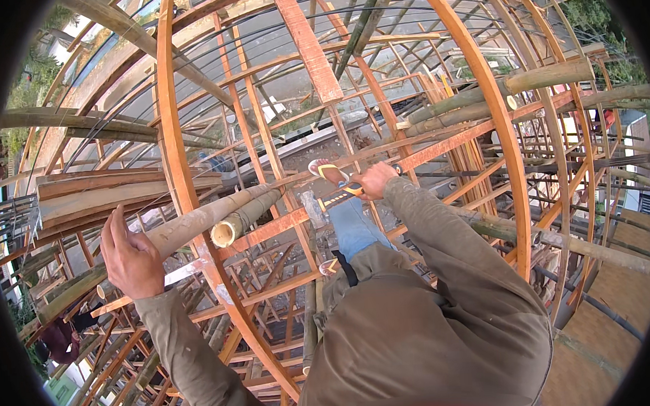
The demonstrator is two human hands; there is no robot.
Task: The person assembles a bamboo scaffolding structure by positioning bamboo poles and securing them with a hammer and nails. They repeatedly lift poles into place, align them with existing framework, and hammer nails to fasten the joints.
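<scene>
My right hand (pixel 375 180) is closed around the handle of a hammer (pixel 339 196) with yellow and black on it. The tool points left, above my jeans leg (pixel 355 231). At the left, my left hand (pixel 130 256) is raised with its fingers stretched out and nothing in them. It is nearest to a thick bamboo pole (pixel 195 222), whose far side runs toward the middle; I cannot tell whether they touch. An upright orange-brown timber (pixel 173 137) stands between my hands. A sandal with pale straps (pixel 326 171) shows on one foot, beside a horizontal beam.
Timber and bamboo framework surrounds me, with ground visible far below through the gaps. Another upright timber (pixel 497 116) curves past my right arm. Stacked boards (pixel 107 194) lie at the left. A bamboo pole (pixel 548 77) crosses at the upper right, and brown panels (pixel 619 284) lie lower right.
</scene>
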